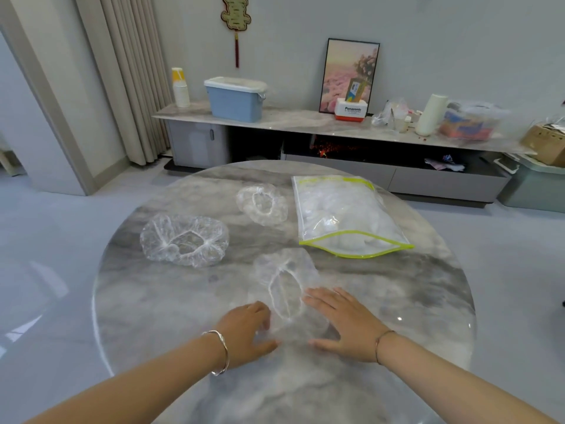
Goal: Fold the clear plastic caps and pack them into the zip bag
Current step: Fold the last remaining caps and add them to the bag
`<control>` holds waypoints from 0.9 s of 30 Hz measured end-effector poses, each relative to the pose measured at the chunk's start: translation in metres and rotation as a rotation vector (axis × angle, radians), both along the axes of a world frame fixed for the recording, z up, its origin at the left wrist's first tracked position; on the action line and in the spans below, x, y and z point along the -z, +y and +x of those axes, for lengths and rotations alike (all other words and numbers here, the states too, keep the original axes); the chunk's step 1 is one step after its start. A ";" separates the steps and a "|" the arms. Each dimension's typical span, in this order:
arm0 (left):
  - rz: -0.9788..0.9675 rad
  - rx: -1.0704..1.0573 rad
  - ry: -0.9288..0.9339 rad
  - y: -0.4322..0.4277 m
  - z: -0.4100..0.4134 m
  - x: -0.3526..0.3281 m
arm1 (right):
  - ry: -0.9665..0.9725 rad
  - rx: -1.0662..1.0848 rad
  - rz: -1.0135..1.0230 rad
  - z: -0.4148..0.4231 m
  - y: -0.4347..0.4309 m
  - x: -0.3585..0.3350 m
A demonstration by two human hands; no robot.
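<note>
Head view: the near cap [284, 289] is pressed against the table [428, 301] by the right hand [345, 322], which is laid flat on the cap's right side with fingers straight and spread, nothing being grasped. The cap's near-left edge is touched by the left hand [247, 328], whose fingers are bent over the clear film; whether the film is pinched cannot be told through the blur. A bangle [218, 353] is worn on the left wrist and a thin bracelet [380, 344] on the right. Just beyond the near cap, to the right, the zip bag [345, 218] is laid flat, its green-edged mouth gaping toward the hands and pale crumpled plastic seen inside. Two more caps are left unfolded, elastic side up: a left cap [183, 240] well apart from the hands, and a far cap [261, 203] just beside the bag's left edge. A sideboard [305, 122] is seen against the wall behind.
</note>
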State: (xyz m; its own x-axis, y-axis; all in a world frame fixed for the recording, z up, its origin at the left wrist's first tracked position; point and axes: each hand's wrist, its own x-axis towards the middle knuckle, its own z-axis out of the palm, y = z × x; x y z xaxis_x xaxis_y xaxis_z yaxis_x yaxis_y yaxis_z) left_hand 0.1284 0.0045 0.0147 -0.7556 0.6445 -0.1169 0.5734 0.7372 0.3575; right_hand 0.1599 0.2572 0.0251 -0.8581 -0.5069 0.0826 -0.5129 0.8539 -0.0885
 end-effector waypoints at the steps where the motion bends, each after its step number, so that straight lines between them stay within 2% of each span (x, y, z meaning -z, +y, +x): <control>1: 0.007 0.037 -0.005 -0.004 0.007 -0.002 | -0.076 0.006 0.027 0.008 0.002 0.002; 3: 0.004 0.084 -0.021 -0.013 0.022 -0.005 | -0.218 -0.018 0.123 0.027 0.001 0.001; 4: 0.009 0.099 -0.035 -0.017 0.027 -0.004 | -0.231 -0.029 0.139 0.035 0.000 0.003; 6: 0.014 0.134 -0.055 -0.025 0.033 -0.001 | -0.121 -0.072 0.141 0.047 -0.002 0.009; 9: -0.044 0.188 -0.015 -0.031 0.038 0.004 | -0.172 -0.070 0.122 0.060 -0.005 0.010; 13: -0.126 0.159 0.068 -0.027 0.040 0.001 | -0.082 -0.116 0.135 0.068 -0.013 0.011; 16: -0.128 0.098 0.095 -0.022 0.038 0.000 | -0.045 0.009 -0.077 0.069 -0.023 0.015; 17: -0.054 0.053 0.071 -0.022 0.037 -0.001 | -0.091 0.094 -0.206 0.069 -0.024 0.015; 19: 0.166 -0.089 -0.034 -0.021 0.037 -0.005 | -0.316 0.301 -0.520 0.070 -0.027 0.011; 22: 0.416 -0.271 -0.224 -0.019 0.037 -0.012 | -0.421 0.492 -0.910 0.068 -0.034 0.006; 25: 0.596 -0.371 -0.412 -0.012 0.037 -0.017 | -0.438 0.600 -1.073 0.060 -0.036 0.004; 27: 0.606 -0.420 -0.411 -0.008 0.036 -0.017 | -0.432 0.666 -1.067 0.054 -0.033 0.007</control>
State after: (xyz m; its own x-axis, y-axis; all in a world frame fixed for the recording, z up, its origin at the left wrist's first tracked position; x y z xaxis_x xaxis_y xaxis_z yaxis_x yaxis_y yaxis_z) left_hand 0.1645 -0.0039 0.0315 -0.9193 0.3597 -0.1595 0.0325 0.4734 0.8803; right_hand 0.2142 0.2237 0.0185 -0.9732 0.1598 -0.1652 0.2114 0.3405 -0.9162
